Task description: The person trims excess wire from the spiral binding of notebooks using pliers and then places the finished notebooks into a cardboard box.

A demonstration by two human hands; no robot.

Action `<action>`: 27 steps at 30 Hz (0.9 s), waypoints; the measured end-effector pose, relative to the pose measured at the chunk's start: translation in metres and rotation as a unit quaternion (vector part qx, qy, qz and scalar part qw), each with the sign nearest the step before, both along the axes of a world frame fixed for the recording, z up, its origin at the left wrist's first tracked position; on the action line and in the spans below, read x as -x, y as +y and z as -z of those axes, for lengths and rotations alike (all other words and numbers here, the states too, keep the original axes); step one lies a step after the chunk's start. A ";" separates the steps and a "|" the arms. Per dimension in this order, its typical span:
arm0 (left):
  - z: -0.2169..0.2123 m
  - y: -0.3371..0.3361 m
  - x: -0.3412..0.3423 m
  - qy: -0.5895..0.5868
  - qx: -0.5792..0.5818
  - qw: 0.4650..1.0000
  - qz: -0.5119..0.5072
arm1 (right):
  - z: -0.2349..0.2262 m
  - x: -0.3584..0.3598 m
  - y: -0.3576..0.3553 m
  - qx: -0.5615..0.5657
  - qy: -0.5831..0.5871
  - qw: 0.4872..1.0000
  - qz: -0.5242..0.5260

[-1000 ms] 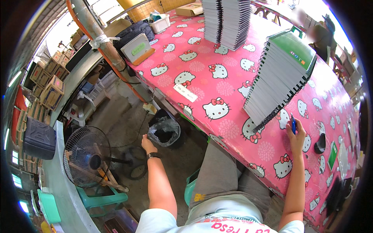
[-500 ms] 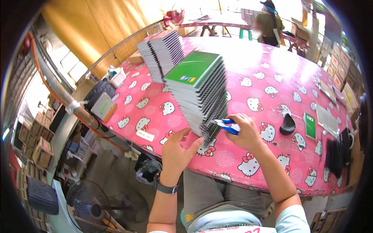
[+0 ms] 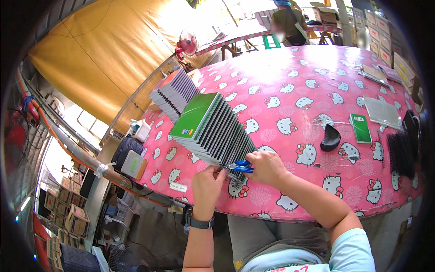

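Observation:
A tall stack of spiral notebooks with a green top cover stands near the table's front edge, its black coil bindings facing right. My right hand is closed round blue-handled pliers, whose jaws reach the coils low on the stack. At the same lower corner, my left hand pinches with thumb and fingertips, close to the jaws. What lies between its fingertips is too small to make out. Behind, a second stack of notebooks has an orange top cover.
The pink patterned table bears a black curved holder, a small green notebook, clear plastic sleeves and a bunch of black coils on the right. A metal pipe runs along the left edge. A person is at the far table.
My left hand has gone from spread fingers to a pinch at the stack's lower corner. The pliers have moved lower along the coils. The whole view has shifted and tilted.

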State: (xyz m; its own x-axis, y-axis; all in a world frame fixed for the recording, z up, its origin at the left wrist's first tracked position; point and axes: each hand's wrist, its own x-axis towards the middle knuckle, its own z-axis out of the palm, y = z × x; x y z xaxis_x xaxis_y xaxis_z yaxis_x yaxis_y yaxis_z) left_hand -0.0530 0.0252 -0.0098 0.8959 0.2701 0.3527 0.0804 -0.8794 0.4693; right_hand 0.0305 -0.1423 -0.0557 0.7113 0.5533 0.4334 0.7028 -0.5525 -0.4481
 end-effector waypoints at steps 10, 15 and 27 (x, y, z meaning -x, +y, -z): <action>0.002 0.007 0.001 0.025 0.097 0.995 0.020 | 0.007 -0.001 -0.003 0.020 -0.063 0.998 -0.002; 0.002 0.008 0.002 0.033 0.082 0.996 0.005 | 0.000 -0.001 -0.003 0.046 0.102 0.994 -0.010; 0.009 0.007 -0.001 0.028 0.066 0.997 0.015 | 0.014 -0.003 -0.006 0.018 0.005 1.000 -0.002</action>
State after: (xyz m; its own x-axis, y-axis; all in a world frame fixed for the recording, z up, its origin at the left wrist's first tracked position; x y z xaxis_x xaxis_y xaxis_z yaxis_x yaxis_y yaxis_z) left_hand -0.0521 0.0318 -0.0188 0.9214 0.2841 0.2651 0.0849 -0.8129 0.5762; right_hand 0.0338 -0.1480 -0.0696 0.7132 0.5713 0.4062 0.7007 -0.5656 -0.4349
